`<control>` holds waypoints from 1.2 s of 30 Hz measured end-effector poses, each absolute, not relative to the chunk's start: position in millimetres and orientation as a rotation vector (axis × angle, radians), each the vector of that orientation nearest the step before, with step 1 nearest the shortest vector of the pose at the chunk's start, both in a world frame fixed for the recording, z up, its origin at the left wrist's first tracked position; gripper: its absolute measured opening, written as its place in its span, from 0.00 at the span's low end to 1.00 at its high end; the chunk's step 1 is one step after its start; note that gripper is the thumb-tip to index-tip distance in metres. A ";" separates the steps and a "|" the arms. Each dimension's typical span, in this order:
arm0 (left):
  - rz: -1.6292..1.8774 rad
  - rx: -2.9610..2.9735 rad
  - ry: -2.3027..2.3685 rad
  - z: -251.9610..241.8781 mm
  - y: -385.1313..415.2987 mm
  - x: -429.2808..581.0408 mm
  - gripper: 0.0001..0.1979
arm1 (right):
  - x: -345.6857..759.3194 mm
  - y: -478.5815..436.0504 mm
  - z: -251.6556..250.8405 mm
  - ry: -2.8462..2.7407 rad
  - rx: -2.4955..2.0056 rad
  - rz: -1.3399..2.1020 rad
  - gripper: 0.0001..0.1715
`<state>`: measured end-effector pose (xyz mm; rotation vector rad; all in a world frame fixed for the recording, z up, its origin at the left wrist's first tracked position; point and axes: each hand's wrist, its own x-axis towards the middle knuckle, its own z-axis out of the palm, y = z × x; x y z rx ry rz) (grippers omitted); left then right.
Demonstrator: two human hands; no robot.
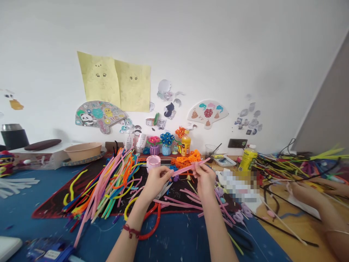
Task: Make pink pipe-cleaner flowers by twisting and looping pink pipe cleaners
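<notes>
Between my two hands a short pink pipe cleaner [181,170] is stretched, tilting up to the right. My left hand [160,181] pinches its left end; my right hand [204,177] grips it near the right end, whose tip pokes out past the fingers. Below my left hand lie red-handled scissors [159,215], blades pointing up and right, partly hidden by my forearm. Cut pink pipe cleaners [183,203] are scattered on the dark mat [51,198] under my hands. Just behind my left hand stands a small pink-and-white pot [153,161].
A heap of coloured pipe cleaners [109,182] spreads on the left. Flower pots [167,143], a juice bottle [185,143] and an orange pipe-cleaner pile [188,160] line the back. A blue glue gun [51,250] lies front left. Another person's hand [304,194] works at right.
</notes>
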<state>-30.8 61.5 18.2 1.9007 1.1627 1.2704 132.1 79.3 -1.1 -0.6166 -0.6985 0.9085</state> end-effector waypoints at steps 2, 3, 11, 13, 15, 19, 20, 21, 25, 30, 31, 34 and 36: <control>1.250 1.912 1.178 17.5 61.3 -29.1 0.18 | 135.8 81.0 -2.9 -0.645 -0.607 0.877 0.18; 1.243 1.917 1.190 17.0 61.7 -28.9 0.18 | 137.8 81.9 -4.1 -0.617 -0.603 0.862 0.17; 1.135 2.005 1.434 3.0 72.0 -32.4 0.24 | 159.2 89.9 -12.8 -0.355 -0.499 0.826 0.08; 1.032 2.087 1.485 -2.0 70.9 -27.2 0.28 | 158.6 91.2 -13.5 -0.357 -0.466 0.887 0.07; 0.944 2.213 1.503 -6.6 67.4 -18.7 0.23 | 155.5 91.7 -13.4 -0.374 -0.434 0.950 0.07; 0.825 2.527 1.437 -16.2 59.1 1.6 0.08 | 149.9 91.3 -12.2 -0.414 -0.385 1.036 0.08; 0.787 2.582 1.425 -18.9 58.0 6.2 0.07 | 149.3 91.1 -12.0 -0.423 -0.375 1.048 0.08; 0.753 2.631 1.409 -21.4 57.4 10.1 0.06 | 148.8 91.0 -11.9 -0.433 -0.366 1.059 0.09; 0.683 2.746 1.372 -26.9 58.2 18.1 0.06 | 148.1 91.5 -12.5 -0.471 -0.341 1.091 0.11; 0.742 2.708 1.413 -13.9 59.9 6.8 0.07 | 152.4 92.2 -14.2 -0.508 -0.319 1.097 0.12; 0.778 2.676 1.439 -9.0 60.2 2.0 0.07 | 153.8 91.8 -13.9 -0.513 -0.311 1.094 0.12; 0.947 2.508 1.578 5.6 60.8 -14.6 0.10 | 156.9 88.5 -10.9 -0.528 -0.282 1.088 0.12; 1.084 2.334 1.710 12.3 61.5 -25.2 0.13 | 156.1 84.7 -7.3 -0.539 -0.264 1.097 0.12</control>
